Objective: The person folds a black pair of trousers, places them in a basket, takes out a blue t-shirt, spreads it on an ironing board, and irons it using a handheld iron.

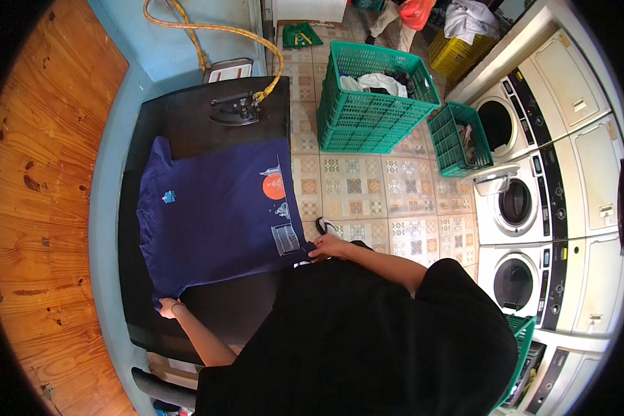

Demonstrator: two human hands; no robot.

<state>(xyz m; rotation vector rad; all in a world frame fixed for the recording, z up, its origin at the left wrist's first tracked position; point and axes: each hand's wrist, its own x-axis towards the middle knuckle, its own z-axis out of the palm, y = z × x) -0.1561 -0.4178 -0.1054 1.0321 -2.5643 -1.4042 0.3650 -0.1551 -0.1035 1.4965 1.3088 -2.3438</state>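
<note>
A navy blue T-shirt (pixel 218 208) lies spread on a black-covered ironing table (pixel 223 307), its hem with an orange and white print towards the right edge. My left hand (pixel 169 308) pinches the tip of its nearer sleeve, low at the left. At the hem's near corner, my right hand (pixel 325 247) grips the fabric by the table's edge. A dark metal iron (pixel 239 110) rests at the far end of the table, beyond the shirt, with a yellowish hose (pixel 249 39) running from it.
Stacked green plastic crates (pixel 377 114) holding clothes stand on the tiled floor. A smaller green crate (pixel 457 148) sits beside front-loading machines (pixel 517 203), one with its door open. At the back, a person's legs (pixel 387 23) show near a yellow crate (pixel 455 52). A blue wall ledge (pixel 101 208) borders the table's left.
</note>
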